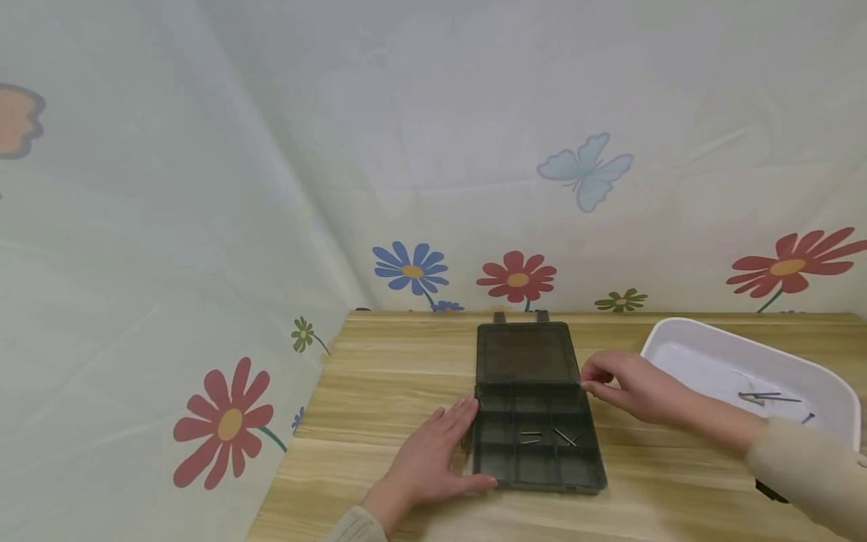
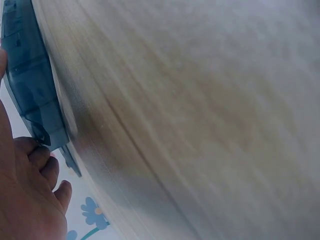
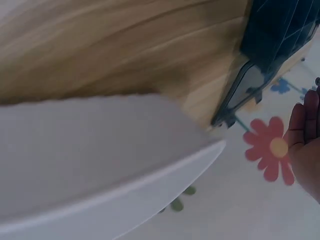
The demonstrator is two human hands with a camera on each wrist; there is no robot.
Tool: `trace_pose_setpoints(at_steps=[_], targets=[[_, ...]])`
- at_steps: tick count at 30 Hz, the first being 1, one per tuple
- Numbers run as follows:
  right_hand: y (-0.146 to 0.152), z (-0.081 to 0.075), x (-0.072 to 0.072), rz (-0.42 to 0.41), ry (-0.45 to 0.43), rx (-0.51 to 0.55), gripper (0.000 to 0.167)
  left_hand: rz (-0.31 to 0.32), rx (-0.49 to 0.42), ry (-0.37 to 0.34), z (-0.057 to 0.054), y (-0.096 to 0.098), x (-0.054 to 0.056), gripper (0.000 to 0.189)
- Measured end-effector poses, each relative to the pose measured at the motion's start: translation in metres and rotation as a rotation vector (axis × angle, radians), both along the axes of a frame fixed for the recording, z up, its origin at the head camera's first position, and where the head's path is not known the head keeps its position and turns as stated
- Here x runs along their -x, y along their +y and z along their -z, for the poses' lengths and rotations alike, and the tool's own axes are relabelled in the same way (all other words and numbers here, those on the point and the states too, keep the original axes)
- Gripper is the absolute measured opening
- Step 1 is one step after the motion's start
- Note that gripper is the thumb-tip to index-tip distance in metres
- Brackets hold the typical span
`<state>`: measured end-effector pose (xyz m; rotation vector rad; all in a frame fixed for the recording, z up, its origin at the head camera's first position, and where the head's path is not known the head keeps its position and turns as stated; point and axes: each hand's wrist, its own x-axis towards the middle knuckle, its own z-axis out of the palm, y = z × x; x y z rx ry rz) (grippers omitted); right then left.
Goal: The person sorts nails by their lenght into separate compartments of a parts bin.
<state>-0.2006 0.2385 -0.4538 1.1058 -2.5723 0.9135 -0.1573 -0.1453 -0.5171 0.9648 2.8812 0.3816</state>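
A dark translucent compartment box [image 1: 535, 474] lies on the table with its lid [image 1: 524, 350] folded back. Short metal pins [image 1: 531, 433] lie in one middle-row compartment, and thin screws [image 1: 565, 436] in the one beside it. My left hand [image 1: 430, 455] rests along the box's left side, fingers mostly straight, its thumb stretched over the front edge. At the right side, level with the back compartments, my right hand [image 1: 633, 384] has its fingers bent in. By its fingertips in the right wrist view is the small round head of a screw [image 3: 317, 81], mostly hidden.
A white tray [image 1: 748, 346] stands to the right, under the right forearm, with several long thin screws [image 1: 768, 397] inside. The wooden table [image 1: 400, 354] meets a flower-printed cloth [image 1: 460, 188] at the back and left.
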Motion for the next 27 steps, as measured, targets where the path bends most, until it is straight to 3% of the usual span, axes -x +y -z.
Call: trace_pose_setpoints(at_steps=[13, 27], targets=[[-0.054, 0.011, -0.005, -0.117, -0.073, -0.009, 0.015, 0.008, -0.019, 0.027, 0.001, -0.001, 0.0, 0.115], [-0.073, 0.02, 0.0, -0.105, -0.116, -0.053, 0.012, -0.005, -0.016, 0.007, -0.001, 0.0, -0.002, 0.115]])
